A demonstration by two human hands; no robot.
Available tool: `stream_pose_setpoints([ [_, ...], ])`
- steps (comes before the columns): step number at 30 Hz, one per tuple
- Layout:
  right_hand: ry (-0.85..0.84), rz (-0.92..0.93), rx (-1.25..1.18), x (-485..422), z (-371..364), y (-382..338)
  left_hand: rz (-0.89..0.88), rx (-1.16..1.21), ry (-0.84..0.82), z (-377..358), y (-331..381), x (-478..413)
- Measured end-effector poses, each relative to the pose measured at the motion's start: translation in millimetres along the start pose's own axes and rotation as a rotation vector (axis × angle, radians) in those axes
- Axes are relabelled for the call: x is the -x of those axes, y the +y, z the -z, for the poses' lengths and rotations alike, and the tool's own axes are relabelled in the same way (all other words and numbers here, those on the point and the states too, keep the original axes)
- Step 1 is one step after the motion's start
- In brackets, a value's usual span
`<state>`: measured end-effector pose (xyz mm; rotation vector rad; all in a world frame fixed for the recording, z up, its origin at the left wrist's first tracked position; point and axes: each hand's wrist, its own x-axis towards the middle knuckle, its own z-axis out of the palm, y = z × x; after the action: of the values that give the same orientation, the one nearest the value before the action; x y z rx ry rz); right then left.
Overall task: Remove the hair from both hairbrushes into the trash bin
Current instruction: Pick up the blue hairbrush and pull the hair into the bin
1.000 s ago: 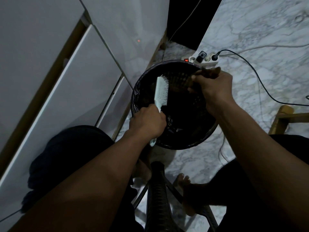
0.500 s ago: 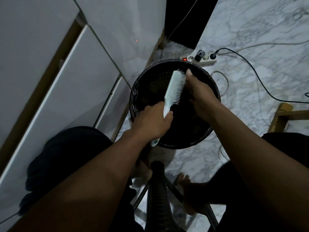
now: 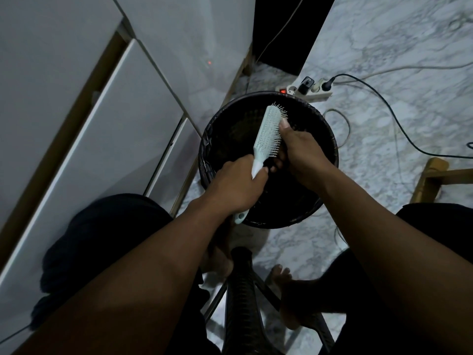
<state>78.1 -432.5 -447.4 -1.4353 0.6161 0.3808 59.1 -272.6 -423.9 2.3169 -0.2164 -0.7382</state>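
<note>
Left hand (image 3: 235,187) grips pale hairbrush (image 3: 268,134) by handle, held over trash bin (image 3: 330,139) so pulled hair should drop inside. Right hand (image 3: 300,152) fingers pinch at the bristles.

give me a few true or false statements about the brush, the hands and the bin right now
1. The left hand grips the handle of the pale hairbrush. True.
2. The hairbrush lies flat on the marble floor. False: it is held up over the trash bin.
3. The right hand has its fingers at the bristle side of the hairbrush. True.
4. The trash bin is white. False: it is dark, with a dark liner.
5. The power strip sits inside the trash bin. False: it lies on the floor beyond the bin's far rim.
</note>
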Motion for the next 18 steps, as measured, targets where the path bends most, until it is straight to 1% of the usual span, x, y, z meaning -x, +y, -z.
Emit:
stream_pose_setpoints([
  [5,0.079,-0.096,-0.093,-6,-2,3,0.061,0.124,-0.017,0,3,0],
  [7,0.031,-0.102,-0.135,-10,2,2,0.082,0.146,-0.023,0,2,-2],
  [9,-0.061,-0.068,-0.116,-10,3,3,0.083,0.146,-0.041,-1,2,-2],
  [11,-0.076,-0.005,-0.075,-7,0,7,0.079,0.145,-0.06,-1,2,-2],
  [14,0.04,0.071,-0.062,-4,-5,6,0.077,0.181,-0.076,-1,2,-2],
  [18,0.189,0.061,-0.078,-2,-5,5,0.096,0.251,-0.106,-2,3,-2],
])
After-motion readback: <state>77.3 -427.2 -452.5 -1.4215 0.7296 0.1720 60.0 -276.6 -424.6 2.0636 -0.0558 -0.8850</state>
